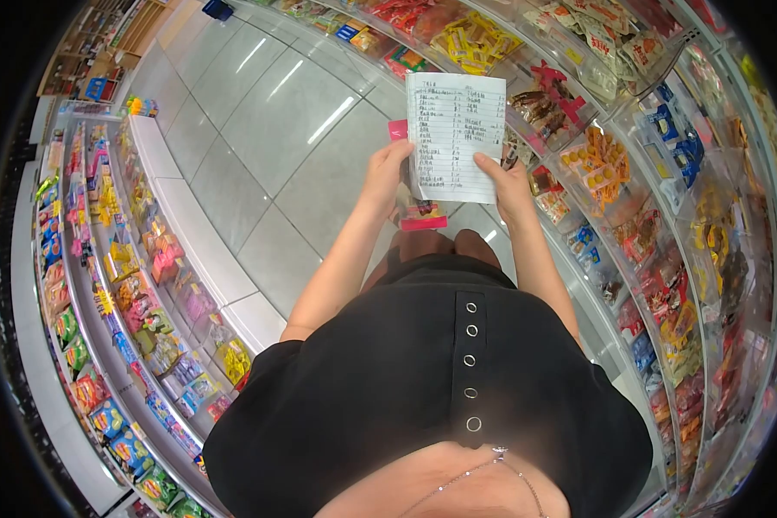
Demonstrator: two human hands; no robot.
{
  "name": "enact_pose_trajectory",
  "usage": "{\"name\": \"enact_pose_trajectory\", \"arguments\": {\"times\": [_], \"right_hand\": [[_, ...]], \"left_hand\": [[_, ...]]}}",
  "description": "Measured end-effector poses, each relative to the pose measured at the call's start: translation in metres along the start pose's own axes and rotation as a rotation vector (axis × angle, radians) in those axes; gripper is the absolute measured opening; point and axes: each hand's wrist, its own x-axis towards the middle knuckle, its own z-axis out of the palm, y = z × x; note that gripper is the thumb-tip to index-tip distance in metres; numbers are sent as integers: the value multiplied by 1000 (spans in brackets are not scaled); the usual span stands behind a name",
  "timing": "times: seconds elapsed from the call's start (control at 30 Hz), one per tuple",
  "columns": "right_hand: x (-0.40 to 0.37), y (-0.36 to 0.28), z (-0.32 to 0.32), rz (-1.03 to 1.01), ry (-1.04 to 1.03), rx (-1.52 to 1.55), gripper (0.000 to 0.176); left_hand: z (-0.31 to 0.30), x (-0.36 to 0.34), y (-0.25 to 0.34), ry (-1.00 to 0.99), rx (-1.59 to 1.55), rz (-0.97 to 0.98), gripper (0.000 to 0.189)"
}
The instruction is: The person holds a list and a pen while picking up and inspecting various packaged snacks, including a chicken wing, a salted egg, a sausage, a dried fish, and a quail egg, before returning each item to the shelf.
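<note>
A lined notepad [456, 129] with handwritten columns of text is held up in front of my body. My left hand [385, 178] is closed at its left edge, thumb against the page and fingers hidden behind. My right hand [506, 183] grips the lower right edge with its thumb laid on the paper. Behind the notepad, on the left hand's side, is a clear packet with pink ends [425, 223], mostly covered by the pages.
Tiered shelves of colourful snack packets [138, 285] curve along my left. Clear bins of wrapped sweets [597, 162] rise close on my right and continue across the front. Grey floor tiles [272, 142] stretch ahead between them, with a dark blue object [217, 9] at the far end.
</note>
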Motion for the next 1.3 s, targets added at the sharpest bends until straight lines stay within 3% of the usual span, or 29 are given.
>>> {"name": "enact_pose_trajectory", "arguments": {"times": [0.37, 0.53, 0.87, 1.0, 1.1, 1.2, 1.3], "right_hand": [[-4, 3, -6, 47, 2, -8, 38], [-5, 7, -8, 54, 7, -13, 37], [-4, 4, -25, 48, 226, 59, 44], [-5, 11, -47, 85, 234, 96, 45], [-10, 14, -49, 103, 239, 75, 44], [-12, 18, -46, 128, 250, 73, 44], [-15, 18, -40, 145, 248, 90, 43]], "left_hand": [[-10, -2, -4, -32, 85, 3, 43], [-15, -2, -14, 28, 66, 100, 54], [-15, -18, 5, 35, -56, 240, 83], [-24, -11, 5, 70, -401, 101, 60], [-47, -6, -1, -540, -974, -97, 61], [-46, -6, -8, -735, -1191, -66, 65], [-43, -7, -6, -821, -1199, -68, 68]]}}
